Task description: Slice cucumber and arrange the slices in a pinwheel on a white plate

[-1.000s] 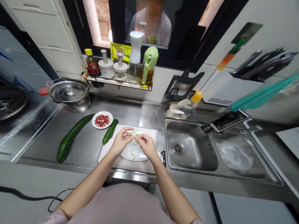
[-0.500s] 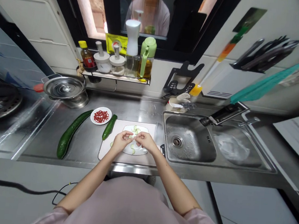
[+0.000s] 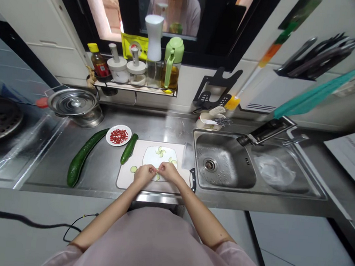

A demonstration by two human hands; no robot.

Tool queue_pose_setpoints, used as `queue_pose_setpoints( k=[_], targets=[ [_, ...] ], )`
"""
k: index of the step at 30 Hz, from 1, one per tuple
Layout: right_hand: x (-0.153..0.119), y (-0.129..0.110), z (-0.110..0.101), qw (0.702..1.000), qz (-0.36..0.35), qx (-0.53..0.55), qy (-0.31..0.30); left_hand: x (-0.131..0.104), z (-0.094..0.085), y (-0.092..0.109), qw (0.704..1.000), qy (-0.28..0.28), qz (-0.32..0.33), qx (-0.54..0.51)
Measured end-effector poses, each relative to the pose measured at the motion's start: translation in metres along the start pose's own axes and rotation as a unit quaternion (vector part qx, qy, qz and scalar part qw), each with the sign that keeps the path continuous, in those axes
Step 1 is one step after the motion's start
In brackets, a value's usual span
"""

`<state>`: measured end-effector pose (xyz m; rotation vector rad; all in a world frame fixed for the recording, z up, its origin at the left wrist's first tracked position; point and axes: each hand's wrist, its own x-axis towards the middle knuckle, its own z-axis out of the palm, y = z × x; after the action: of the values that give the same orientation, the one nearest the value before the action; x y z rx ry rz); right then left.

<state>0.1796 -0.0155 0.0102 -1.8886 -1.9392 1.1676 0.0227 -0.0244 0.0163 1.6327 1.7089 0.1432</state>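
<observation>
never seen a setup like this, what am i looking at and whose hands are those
There is no robot here: the left hand and right hand are a person's own. Every picture comes from one camera worn on that person's head, looking forward and down.

On the metal counter lies a cutting board bearing a white plate with thin pale-green slices. Left of the board are a long green cucumber and a white dish of small red pieces.

Both hands' fingertips meet over the plate's near part; anything pinched there is too small to make out.
</observation>
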Motion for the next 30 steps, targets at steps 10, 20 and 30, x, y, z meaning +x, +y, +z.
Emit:
queue_pose_setpoints(
  k=[10, 20, 30],
  targets=[
    [-0.0024, -0.0016, 0.0005, 0.999, 0.008, -0.051, -0.01, -0.0031, 0.003, 0.0058, 0.999, -0.01, -0.007, 0.053],
    [-0.004, -0.0025, 0.0, 0.995, 0.023, -0.097, -0.023, -0.0022, 0.0032, 0.005, 0.997, -0.005, 0.01, 0.071],
    [-0.0042, -0.0054, 0.0001, 0.987, 0.03, -0.154, -0.038, -0.002, 0.0027, 0.0066, 0.996, 0.002, 0.009, 0.09]
  ],
)
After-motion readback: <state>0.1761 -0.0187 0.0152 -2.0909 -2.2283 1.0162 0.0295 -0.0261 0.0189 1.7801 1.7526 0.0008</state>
